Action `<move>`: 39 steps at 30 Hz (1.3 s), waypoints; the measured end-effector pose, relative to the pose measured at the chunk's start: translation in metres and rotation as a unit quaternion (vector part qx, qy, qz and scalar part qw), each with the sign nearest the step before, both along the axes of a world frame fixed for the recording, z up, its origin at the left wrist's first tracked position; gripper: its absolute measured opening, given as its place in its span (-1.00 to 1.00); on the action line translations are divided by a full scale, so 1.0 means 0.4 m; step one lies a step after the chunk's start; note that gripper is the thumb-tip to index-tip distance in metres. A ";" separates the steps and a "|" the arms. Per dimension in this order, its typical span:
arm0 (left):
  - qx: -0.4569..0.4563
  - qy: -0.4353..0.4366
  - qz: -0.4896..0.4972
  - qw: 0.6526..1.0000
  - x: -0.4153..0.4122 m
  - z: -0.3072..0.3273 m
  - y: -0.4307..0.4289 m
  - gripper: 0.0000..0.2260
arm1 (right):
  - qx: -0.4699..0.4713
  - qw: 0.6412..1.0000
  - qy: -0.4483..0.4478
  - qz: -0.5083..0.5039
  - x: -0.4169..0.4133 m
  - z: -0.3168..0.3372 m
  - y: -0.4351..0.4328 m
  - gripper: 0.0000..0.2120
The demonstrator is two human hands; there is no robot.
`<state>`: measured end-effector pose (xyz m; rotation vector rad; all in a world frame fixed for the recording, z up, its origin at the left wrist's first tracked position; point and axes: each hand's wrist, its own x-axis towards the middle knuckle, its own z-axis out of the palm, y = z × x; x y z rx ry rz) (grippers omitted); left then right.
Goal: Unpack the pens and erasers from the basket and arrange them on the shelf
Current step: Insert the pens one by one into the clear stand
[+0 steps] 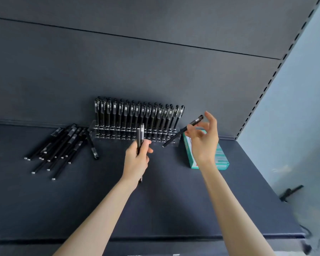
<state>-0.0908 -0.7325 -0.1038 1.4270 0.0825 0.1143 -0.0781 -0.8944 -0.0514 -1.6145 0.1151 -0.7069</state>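
A clear plastic pen rack (107, 134) stands at the back of the dark shelf (81, 200), with several black pens (137, 113) upright in it. My left hand (137, 159) grips a few black pens (140, 134) upright, just in front of the rack. My right hand (203, 141) pinches a single black pen (175, 137), slanted, with its tip close to the rack's right end. A heap of loose black pens (63, 148) lies on the shelf to the left of the rack. No basket or erasers are in view.
A teal and white box (220, 159) lies on the shelf under my right hand. The shelf's back panel (155, 71) rises right behind the rack. A slotted upright (266, 84) marks the shelf's right side, with a pale wall (303, 108) beyond.
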 end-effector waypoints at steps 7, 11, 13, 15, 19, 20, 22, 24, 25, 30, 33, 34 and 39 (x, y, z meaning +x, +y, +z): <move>0.089 -0.113 0.028 0.989 0.031 -0.030 -0.022 -0.79 | -0.122 0.991 -0.032 -0.045 0.105 0.015 -0.020 -0.64; 0.113 -0.170 0.066 0.977 0.044 -0.030 -0.023 -0.88 | -0.142 0.988 -0.042 -0.036 0.146 0.007 -0.010 -0.64; 0.125 -0.176 0.063 0.975 0.051 -0.031 -0.026 -0.90 | -0.154 0.987 -0.040 -0.028 0.157 0.001 -0.008 -0.64; 0.136 -0.168 0.052 0.975 0.053 -0.041 -0.028 -0.86 | -0.172 0.984 -0.036 -0.017 0.165 -0.006 -0.009 -0.65; 0.131 -0.124 0.031 0.983 0.060 -0.052 -0.024 -0.70 | -0.237 0.971 -0.034 -0.007 0.166 -0.021 -0.012 -0.71; 0.129 -0.116 0.029 0.984 0.063 -0.053 -0.023 -0.69 | -0.250 0.968 -0.034 -0.007 0.165 -0.023 -0.012 -0.72; 0.127 -0.108 0.022 0.986 0.064 -0.052 -0.024 -0.67 | -0.267 0.963 -0.036 -0.009 0.165 -0.023 -0.013 -0.74; 0.122 -0.104 0.016 0.987 0.063 -0.051 -0.024 -0.66 | -0.289 0.957 -0.033 -0.011 0.168 -0.015 -0.017 -0.74; 0.117 -0.100 0.016 0.988 0.064 -0.049 -0.025 -0.67 | -0.303 0.952 -0.031 -0.010 0.171 -0.009 -0.019 -0.74; 0.086 -0.070 0.014 0.994 0.070 -0.048 -0.024 -0.75 | -0.346 0.938 0.002 0.010 0.178 0.002 -0.020 -0.75; 0.101 -0.070 0.010 0.992 0.069 -0.050 -0.024 -0.76 | -0.340 0.940 0.005 0.007 0.168 -0.015 -0.018 -0.76; 0.103 -0.070 0.008 0.992 0.068 -0.049 -0.024 -0.75 | -0.336 0.942 0.003 0.006 0.165 -0.018 -0.018 -0.75; 0.090 -0.067 -0.013 0.994 0.064 -0.041 -0.019 -0.73 | -0.321 0.947 -0.006 -0.015 0.142 -0.011 -0.018 -0.74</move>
